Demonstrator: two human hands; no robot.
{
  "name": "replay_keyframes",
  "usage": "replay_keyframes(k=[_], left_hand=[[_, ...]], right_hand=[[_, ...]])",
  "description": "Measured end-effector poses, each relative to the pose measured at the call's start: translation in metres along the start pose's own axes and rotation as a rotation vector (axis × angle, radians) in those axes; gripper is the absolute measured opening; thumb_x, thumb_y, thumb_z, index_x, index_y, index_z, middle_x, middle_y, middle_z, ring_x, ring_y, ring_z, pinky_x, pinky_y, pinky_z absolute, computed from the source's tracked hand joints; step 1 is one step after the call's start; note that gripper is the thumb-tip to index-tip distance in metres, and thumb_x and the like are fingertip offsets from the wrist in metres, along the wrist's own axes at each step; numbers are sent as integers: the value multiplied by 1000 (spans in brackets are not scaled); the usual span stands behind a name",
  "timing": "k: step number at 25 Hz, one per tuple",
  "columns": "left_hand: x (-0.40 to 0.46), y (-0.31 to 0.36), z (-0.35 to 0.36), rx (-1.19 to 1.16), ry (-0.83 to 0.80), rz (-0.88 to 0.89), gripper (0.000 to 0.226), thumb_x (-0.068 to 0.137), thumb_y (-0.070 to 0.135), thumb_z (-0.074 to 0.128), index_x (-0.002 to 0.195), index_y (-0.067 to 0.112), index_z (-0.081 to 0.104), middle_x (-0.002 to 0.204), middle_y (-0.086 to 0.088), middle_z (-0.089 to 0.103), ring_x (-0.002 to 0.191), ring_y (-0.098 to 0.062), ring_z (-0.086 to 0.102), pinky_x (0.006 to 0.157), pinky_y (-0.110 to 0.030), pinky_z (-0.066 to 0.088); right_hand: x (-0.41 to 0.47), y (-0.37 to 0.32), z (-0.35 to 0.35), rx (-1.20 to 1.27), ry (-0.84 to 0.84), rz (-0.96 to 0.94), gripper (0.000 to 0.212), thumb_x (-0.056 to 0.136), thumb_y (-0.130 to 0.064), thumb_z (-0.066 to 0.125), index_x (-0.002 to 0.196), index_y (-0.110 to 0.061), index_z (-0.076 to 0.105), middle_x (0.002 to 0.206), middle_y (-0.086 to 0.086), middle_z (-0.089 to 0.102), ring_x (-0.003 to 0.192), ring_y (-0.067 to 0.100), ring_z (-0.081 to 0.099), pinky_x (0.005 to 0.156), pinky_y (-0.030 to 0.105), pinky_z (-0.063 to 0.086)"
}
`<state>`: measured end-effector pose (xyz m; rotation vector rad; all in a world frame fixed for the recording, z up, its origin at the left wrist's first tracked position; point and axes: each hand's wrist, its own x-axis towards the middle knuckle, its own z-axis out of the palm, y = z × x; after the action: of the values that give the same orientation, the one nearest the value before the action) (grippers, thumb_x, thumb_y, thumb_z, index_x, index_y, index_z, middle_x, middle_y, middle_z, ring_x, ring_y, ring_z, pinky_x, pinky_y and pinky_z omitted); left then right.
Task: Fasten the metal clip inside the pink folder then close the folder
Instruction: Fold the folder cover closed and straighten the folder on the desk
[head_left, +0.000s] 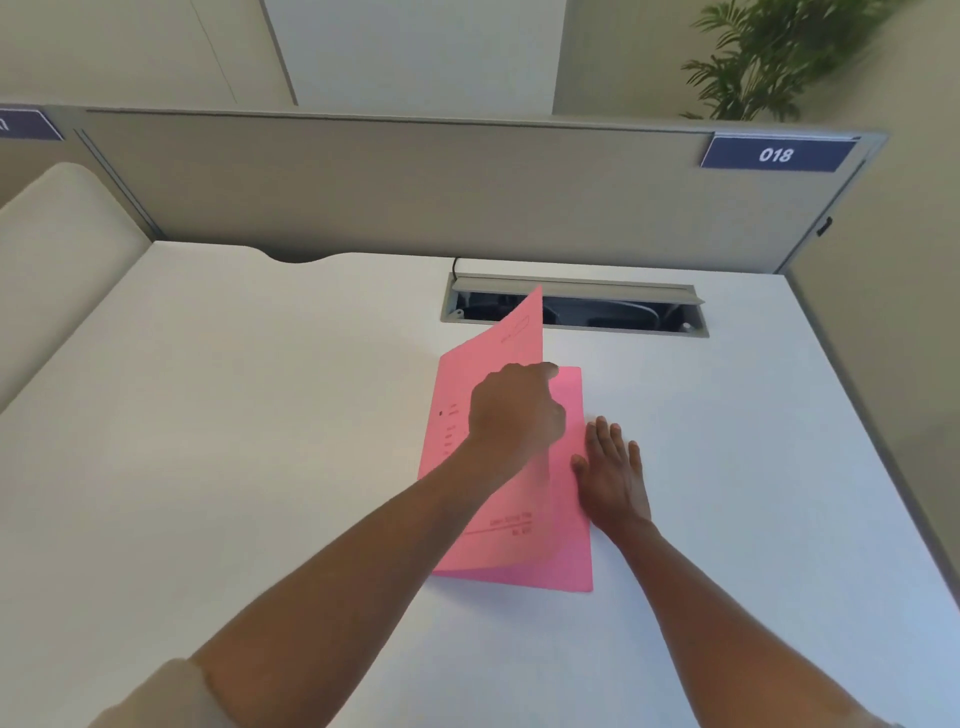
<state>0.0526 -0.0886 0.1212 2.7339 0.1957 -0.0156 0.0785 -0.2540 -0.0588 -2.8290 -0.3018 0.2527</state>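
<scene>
A pink folder (569, 545) lies on the white desk, half shut. Its front cover (498, 358) stands raised, hinged on the left, with printed text on its outer face. My left hand (514, 410) holds the cover's free edge, fingers curled around it. My right hand (613, 473) rests flat, fingers spread, on the right edge of the folder's lower leaf and the desk beside it. The metal clip inside is hidden behind the raised cover.
The white desk (260, 415) stretches wide on both sides. An open cable tray (623, 312) is set into the desk just behind the folder. A grey partition (415, 182) with a "018" label (776, 154) closes off the back. A plant (769, 57) stands beyond it.
</scene>
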Motion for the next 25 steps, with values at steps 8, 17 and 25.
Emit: replay_keyframes(k=[8, 17, 25], left_hand=[[11, 39, 75, 348, -93, 87, 53, 92, 20, 58, 142, 16, 42, 98, -11, 66, 84, -26, 66, 58, -31, 40], [24, 34, 132, 416, -160, 50, 59, 100, 28, 50, 153, 11, 28, 110, -19, 63, 93, -30, 65, 67, -35, 45], [20, 22, 163, 558, -167, 99, 46, 101, 26, 43, 142, 5, 41, 130, -28, 57, 107, -37, 63, 83, -40, 51]], right_hand=[[6, 21, 2, -17, 76, -21, 72, 91, -39, -2, 155, -10, 9, 165, 7, 7, 152, 22, -1, 123, 42, -3], [10, 26, 7, -51, 79, 17, 59, 103, -35, 16, 155, -10, 6, 165, 6, 0, 152, 20, -5, 123, 40, -4], [9, 27, 8, -29, 105, 12, 63, 99, -36, 11, 155, -8, 8, 165, 8, 4, 152, 21, -1, 124, 41, -1]])
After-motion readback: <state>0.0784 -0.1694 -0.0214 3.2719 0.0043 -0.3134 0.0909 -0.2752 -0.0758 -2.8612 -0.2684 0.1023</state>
